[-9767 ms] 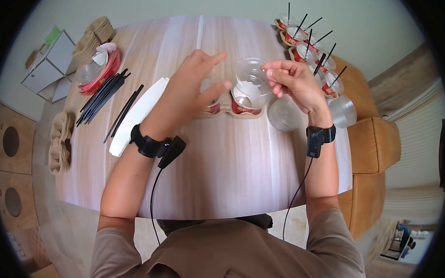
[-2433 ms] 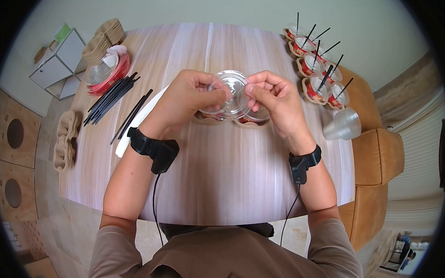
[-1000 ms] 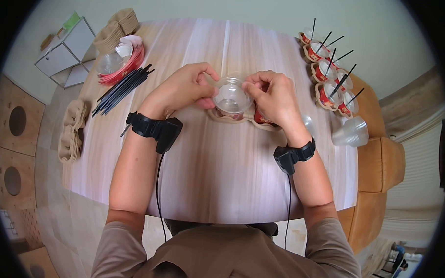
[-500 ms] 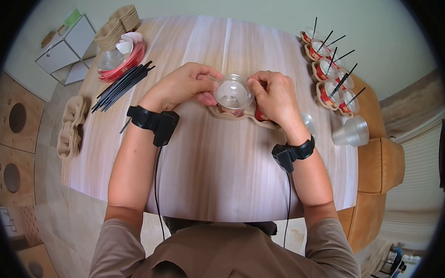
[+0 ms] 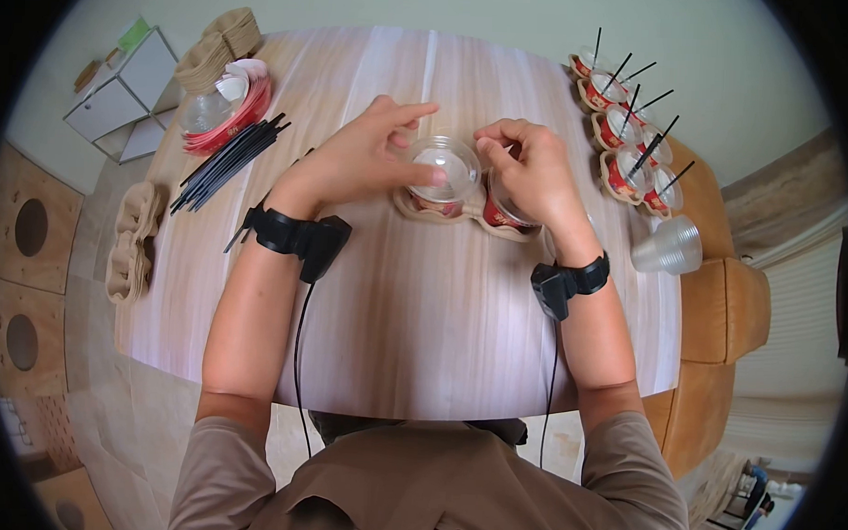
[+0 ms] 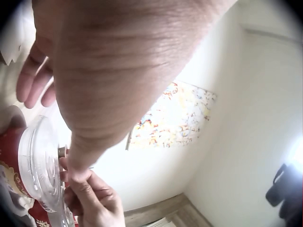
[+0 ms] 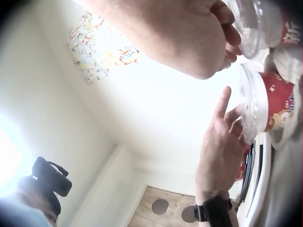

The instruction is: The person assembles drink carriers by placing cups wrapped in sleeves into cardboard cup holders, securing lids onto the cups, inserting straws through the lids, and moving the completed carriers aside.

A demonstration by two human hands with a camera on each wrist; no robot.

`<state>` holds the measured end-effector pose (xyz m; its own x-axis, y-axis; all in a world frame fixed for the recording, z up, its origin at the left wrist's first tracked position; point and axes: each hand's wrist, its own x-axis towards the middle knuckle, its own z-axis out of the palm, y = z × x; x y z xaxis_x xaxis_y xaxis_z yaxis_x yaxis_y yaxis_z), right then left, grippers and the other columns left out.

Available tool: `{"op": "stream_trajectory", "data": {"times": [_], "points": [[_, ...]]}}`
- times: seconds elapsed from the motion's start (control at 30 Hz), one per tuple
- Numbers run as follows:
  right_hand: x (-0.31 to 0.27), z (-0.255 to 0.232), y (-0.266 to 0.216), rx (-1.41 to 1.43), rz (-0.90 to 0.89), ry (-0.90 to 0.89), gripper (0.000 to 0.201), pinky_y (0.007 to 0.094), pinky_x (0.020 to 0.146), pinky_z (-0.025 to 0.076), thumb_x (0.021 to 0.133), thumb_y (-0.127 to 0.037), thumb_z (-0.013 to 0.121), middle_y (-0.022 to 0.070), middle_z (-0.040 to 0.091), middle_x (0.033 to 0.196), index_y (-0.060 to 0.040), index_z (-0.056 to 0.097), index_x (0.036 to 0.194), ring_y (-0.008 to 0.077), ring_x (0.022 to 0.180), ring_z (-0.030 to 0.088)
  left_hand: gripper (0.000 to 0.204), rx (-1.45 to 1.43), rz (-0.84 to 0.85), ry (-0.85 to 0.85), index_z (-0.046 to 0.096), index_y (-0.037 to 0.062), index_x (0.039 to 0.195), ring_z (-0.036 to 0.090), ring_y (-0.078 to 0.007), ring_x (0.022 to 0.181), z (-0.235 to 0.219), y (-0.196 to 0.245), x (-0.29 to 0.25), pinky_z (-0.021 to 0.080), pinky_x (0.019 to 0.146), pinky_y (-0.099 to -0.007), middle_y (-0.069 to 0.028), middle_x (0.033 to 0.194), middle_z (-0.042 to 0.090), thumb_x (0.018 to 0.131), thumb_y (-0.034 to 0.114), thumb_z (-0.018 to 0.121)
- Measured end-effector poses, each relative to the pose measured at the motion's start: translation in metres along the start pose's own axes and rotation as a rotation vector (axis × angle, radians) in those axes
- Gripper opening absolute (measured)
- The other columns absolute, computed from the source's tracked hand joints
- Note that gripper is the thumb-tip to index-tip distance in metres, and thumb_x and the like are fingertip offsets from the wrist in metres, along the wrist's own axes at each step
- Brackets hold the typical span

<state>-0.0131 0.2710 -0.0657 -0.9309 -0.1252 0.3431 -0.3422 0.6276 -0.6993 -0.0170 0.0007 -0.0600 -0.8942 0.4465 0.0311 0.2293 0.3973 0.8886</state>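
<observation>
A red-and-white cup (image 5: 435, 207) with a clear domed lid (image 5: 451, 168) sits in the left half of a pulp carrier (image 5: 463, 210). My left hand (image 5: 367, 156) spreads its fingers at the lid's left, its thumb over the lid; in the right wrist view the left hand (image 7: 220, 151) is beside the lidded cup (image 7: 279, 101). Loosely bent, my right hand (image 5: 534, 175) has its fingertips by the lid's upper right edge; contact is unclear. Under that hand, partly hidden, a second red cup (image 5: 497, 214) stands in the carrier's right half.
Filled carriers of lidded cups with straws (image 5: 623, 174) line the back right, near stacked clear cups (image 5: 669, 246). At the left are black straws (image 5: 227, 165), red cup sleeves or cups (image 5: 233, 118), and pulp carriers (image 5: 130, 245), with more carriers (image 5: 217, 52) behind.
My left fingers have let go of the lid's left edge and spread, the thumb now over it. My right hand has shifted slightly right. The domed lid rests on the left cup.
</observation>
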Motion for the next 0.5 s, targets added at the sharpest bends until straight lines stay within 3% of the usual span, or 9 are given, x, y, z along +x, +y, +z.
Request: {"op": "stream_trajectory", "data": {"times": [0.13, 0.5], "points": [[0.003, -0.012, 0.003, -0.043, 0.021, -0.096, 0.024, 0.0399, 0.084, 0.062, 0.1, -0.019, 0.08, 0.0178, 0.083, 0.1, -0.0003, 0.085, 0.114, 0.0266, 0.084, 0.077, 0.094, 0.07, 0.167, -0.054, 0.061, 0.01, 0.165, 0.053, -0.021, 0.126, 0.011, -0.006, 0.006, 0.045, 0.111, -0.0343, -0.0048, 0.132, 0.053, 0.084, 0.032, 0.102], [-0.002, -0.015, -0.001, 0.009, 0.032, -0.229, 0.026, 0.037, 0.079, 0.061, 0.096, -0.015, 0.083, 0.0121, 0.082, 0.091, 0.0023, 0.085, 0.115, 0.0209, 0.08, 0.075, 0.093, 0.142, 0.147, -0.085, 0.063, 0.0085, 0.163, 0.055, -0.021, 0.116, 0.016, -0.006, 0.008, 0.047, 0.105, -0.0341, -0.0038, 0.123, 0.054, 0.082, 0.032, 0.103]]}}
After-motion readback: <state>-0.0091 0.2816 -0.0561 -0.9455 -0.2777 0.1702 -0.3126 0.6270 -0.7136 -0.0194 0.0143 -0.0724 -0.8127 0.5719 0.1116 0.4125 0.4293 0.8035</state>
